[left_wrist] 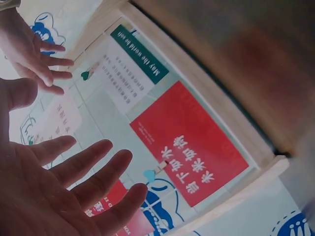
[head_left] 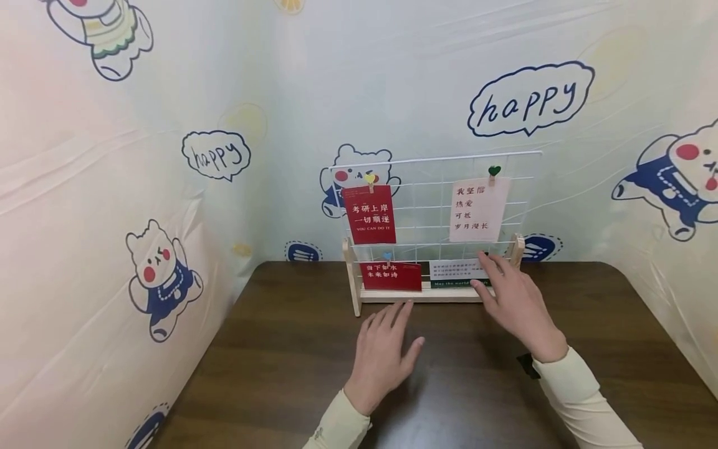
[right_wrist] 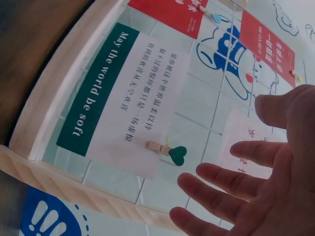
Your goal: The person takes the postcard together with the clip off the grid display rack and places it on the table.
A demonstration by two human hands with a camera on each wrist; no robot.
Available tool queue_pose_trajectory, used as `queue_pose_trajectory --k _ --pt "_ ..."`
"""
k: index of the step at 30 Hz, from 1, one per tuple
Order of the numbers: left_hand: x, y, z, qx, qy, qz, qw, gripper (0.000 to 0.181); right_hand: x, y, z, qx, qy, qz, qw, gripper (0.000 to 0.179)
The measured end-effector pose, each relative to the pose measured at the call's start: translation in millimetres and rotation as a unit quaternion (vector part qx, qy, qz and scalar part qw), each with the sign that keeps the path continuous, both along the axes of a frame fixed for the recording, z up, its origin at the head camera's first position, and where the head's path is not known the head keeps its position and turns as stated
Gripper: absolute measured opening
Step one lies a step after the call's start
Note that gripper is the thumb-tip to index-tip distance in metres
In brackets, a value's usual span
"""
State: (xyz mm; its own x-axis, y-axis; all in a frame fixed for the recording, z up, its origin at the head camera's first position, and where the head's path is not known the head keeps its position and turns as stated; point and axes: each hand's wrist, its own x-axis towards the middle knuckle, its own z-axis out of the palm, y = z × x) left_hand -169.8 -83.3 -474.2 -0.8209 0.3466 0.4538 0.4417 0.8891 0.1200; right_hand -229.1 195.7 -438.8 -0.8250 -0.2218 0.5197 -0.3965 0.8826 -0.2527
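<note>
Head: I see 4 cards (head_left: 370,215) pegged on wire rack (head_left: 449,298), prob all done; L wrist: L hand (left_wrist: 44,189) fingers wide, holding nothing; R wrist: R hand (right_wrist: 275,189) ditto, near green clip (right_wrist: 178,156); no loose cards seen

In the head view, the right fingers (head_left: 493,273) hide the right end of the green-and-white card (head_left: 451,272), and corner print on the upper red card (head_left: 370,217) is too small to read. The left fingers (left_wrist: 82,160) cover much of that card in the left wrist view, where a reddish patch (left_wrist: 261,66) on the desk (head_left: 269,362) blurs beyond telling. The right wrist view's top edge crops the lower red card (right_wrist: 172,14).
</note>
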Motion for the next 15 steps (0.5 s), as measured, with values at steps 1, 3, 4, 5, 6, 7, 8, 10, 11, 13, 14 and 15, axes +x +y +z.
queue_pose_trajectory --k 1,3,4,5,6,7,8,10,11,13,14,15 --pt "-1.1 0.4 1.7 0.005 0.004 0.000 1.0000 0.070 0.4 0 0.5 0.000 0.003 0.000 1.0000 0.061" --pt "-3.1 1.1 4.8 0.014 0.007 0.002 0.9999 0.071 1.0 0 1.0 0.000 0.007 0.000 1.0000 0.060" --pt "-4.3 1.5 5.7 0.017 0.009 0.002 0.9998 0.072 0.9 0 0.9 0.000 0.010 0.000 0.9999 0.060" --pt "-5.7 2.0 6.5 0.019 0.009 0.003 0.9998 0.072 0.9 1 0.7 0.000 0.012 -0.001 0.9999 0.060" --pt "-7.1 2.8 7.4 0.023 0.010 0.004 0.9997 0.073 0.8 1 0.7 -0.001 0.012 -0.002 0.9999 0.061" --pt "-8.4 3.8 8.5 0.027 0.012 0.003 0.9996 0.074 1.0 2 1.3 -0.001 0.013 -0.003 0.9999 0.061" --pt "-9.9 5.0 9.8 0.030 0.012 0.002 0.9995 0.075 1.0 2 1.8 -0.001 0.013 -0.004 0.9999 0.061" --pt "-13.7 8.3 12.7 0.038 0.012 0.001 0.9992 0.076 1.0 3 3.6 -0.001 0.015 -0.005 0.9999 0.060" --pt "-15.9 10.3 14.4 0.042 0.012 0.000 0.9990 0.076 0.7 4 4.9 -0.001 0.018 -0.006 0.9998 0.060" --pt "-20.9 14.7 18.1 0.053 0.017 -0.001 0.9985 0.077 0.7 4 8.1 0.000 0.025 -0.005 0.9997 0.059" --pt "-23.7 17.1 20.0 0.058 0.020 -0.001 0.9981 0.077 0.4 4 9.5 0.000 0.029 -0.004 0.9996 0.058" --pt "-26.4 19.7 22.1 0.063 0.025 0.000 0.9977 0.076 0.1 4 11.1 -0.002 0.032 -0.003 0.9995 0.057"
